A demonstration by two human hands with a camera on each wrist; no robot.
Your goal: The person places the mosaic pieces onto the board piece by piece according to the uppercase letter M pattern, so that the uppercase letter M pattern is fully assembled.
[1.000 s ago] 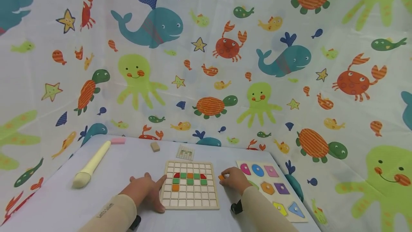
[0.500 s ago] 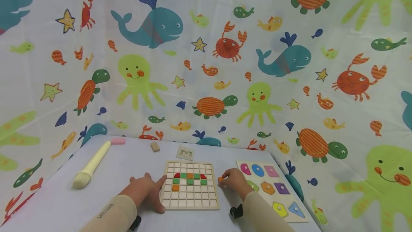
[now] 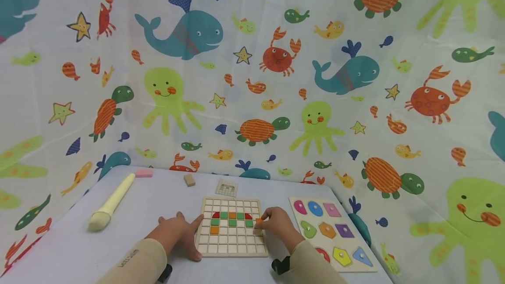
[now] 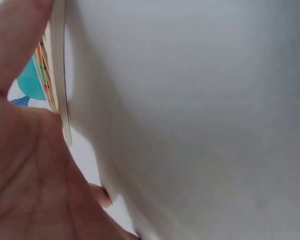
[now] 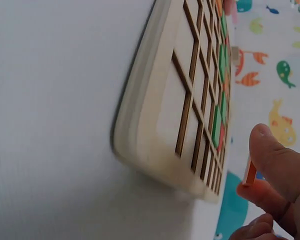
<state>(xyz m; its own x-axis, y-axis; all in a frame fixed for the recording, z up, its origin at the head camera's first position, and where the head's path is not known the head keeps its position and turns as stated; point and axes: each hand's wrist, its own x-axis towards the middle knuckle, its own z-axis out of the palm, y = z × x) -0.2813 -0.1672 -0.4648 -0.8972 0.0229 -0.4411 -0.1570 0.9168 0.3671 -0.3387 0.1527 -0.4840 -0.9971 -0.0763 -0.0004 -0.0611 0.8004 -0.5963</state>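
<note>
The right hand [image 3: 278, 225], pinching an orange tile [image 3: 259, 221], has moved from beside the grid board [image 3: 232, 227] to over its right edge, near placement. The left hand [image 3: 177, 230], fingers spread, steadies the board's left edge near the surface's front edge.

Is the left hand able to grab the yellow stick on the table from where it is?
Probably yes. The left hand rests by the grid board, and only bare table lies between it and the yellow stick.

I find one printed mark only: small dark lettering on the beige left sleeve [image 3: 132, 257], near the left hand [image 3: 176, 233]; too small and blurred to read. I can read nothing else around that sleeve.
</note>
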